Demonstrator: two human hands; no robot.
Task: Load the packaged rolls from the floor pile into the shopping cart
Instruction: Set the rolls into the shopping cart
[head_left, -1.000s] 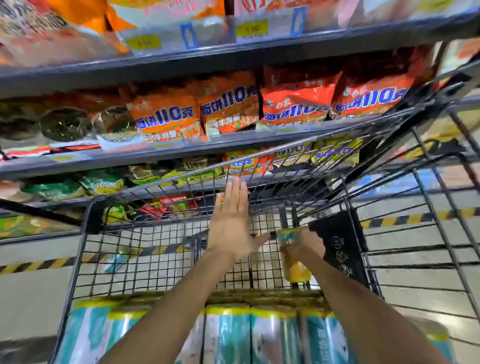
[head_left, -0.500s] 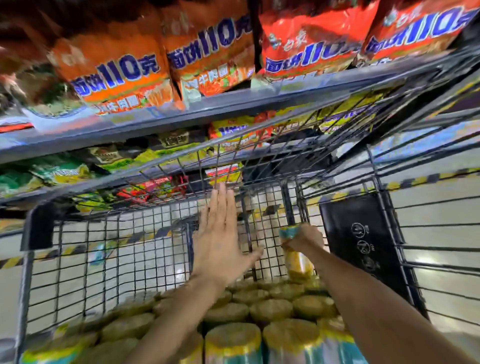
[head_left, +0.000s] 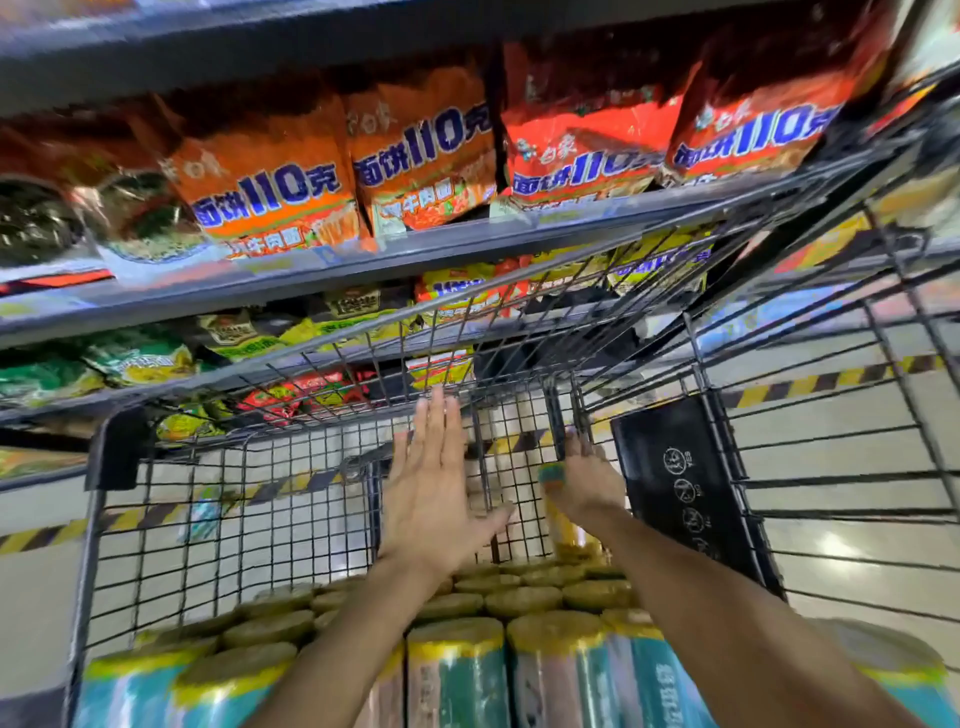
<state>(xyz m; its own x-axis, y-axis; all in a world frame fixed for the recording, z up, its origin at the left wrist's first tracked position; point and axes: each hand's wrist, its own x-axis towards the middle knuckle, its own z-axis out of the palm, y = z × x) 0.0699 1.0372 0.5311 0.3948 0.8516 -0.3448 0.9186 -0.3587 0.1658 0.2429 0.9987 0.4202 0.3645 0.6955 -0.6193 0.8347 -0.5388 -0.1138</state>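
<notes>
At the far end of the shopping cart (head_left: 88, 525), 1 roll (head_left: 567, 530) stands upright, yellow body, teal-and-yellow cap, close to the far wire wall, its lower end meeting the tops of the packed rolls (head_left: 522, 601); right hand (head_left: 589, 480) is against it from the right, cap just beside the thumb; blur hides the fingers, cannot tell if they wrap the roll or only touch it; left hand (head_left: 434, 483) is flat, fingers straight and close together, thumb out to the right, palm toward the far wire wall, holding nothing; cannot tell whether the fingertips touch the wire; both forearms reach in over the load; packed rolls fill the cart's bottom standing upright, yellow tops in the far rows, teal wrappers with yellow bands in the near row; black panel (head_left: 685, 483) with white round icons sits on the cart's right wire wall, just right of the right hand; behind the cart, shelf (head_left: 467, 249) carries orange packs (head_left: 270, 197) and red packs (head_left: 587, 150) marked 110; green and yellow packs on the lower shelves; striped tape (head_left: 831, 382), yellow and black, runs along the pale floor (head_left: 831, 447) seen through the wire.
</notes>
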